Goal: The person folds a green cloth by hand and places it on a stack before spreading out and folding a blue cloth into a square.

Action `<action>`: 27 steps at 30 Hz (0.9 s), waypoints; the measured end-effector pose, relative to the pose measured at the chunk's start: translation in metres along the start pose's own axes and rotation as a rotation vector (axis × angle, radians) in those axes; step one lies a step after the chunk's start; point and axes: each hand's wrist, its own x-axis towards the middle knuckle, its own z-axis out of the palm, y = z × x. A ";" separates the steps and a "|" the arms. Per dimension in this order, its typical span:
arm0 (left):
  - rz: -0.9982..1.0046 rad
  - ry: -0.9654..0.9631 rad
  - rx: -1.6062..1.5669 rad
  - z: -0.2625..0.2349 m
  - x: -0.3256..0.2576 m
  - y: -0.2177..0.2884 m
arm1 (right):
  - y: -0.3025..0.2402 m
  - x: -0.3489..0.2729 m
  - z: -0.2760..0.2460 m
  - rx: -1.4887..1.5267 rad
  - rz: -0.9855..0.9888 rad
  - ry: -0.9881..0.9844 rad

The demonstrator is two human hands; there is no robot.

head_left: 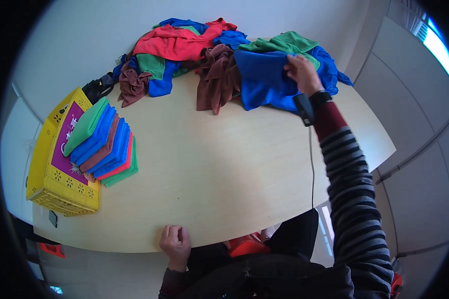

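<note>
Right hand (302,74) stretches out at the far end of the striped sleeve (353,199), fingers pinching the upper edge of a blue cloth (264,79) that lies at the near side of a jumbled heap of cloths (184,50) in red, green, brown and blue. A dark device (304,108) is strapped at that wrist. Left hand (174,243) is clenched into a loose fist and rests on the near edge of the pale wooden table (219,169), holding nothing. Well to the left of that fist, a slanting stack of folded cloths (105,144) leans against a yellow crate (60,164) standing on the table's left end
</note>
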 end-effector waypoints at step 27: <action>-0.350 -0.040 -0.733 -0.038 0.019 0.062 | -0.007 -0.344 0.143 0.029 0.264 -1.079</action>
